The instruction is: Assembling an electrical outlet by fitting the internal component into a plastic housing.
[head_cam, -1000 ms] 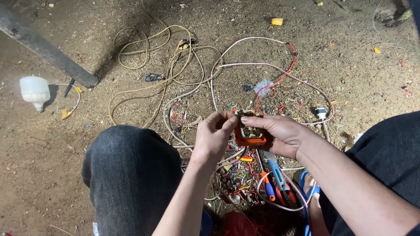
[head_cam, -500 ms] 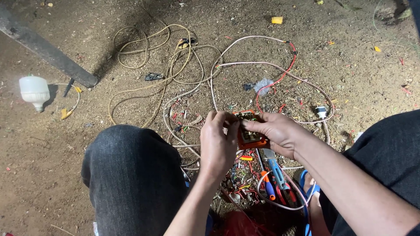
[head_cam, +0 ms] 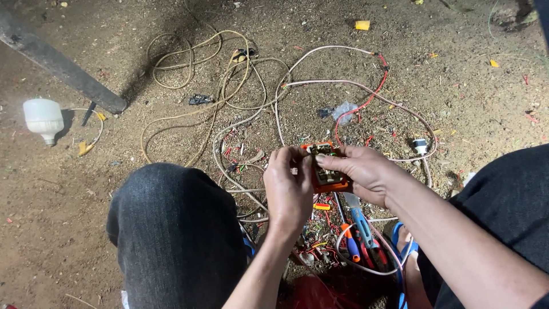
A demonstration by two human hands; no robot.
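Observation:
I squat over a dirt floor. My right hand grips a small orange electrical socket box with its open back and metal contacts facing up. My left hand is closed against the box's left side, fingertips pinched at its edge; what they pinch is hidden. Below the hands lie a blue-handled tool, an orange-and-blue screwdriver and scraps of red and yellow wire.
Pale and cream cables loop across the dirt ahead, one ending in red wire. A white bulb lies at left beside a dark bar. My knees flank the work. A white plug sits at right.
My left hand has closed in onto the box's left side and both hands have shifted slightly; the box is tilted more toward me.

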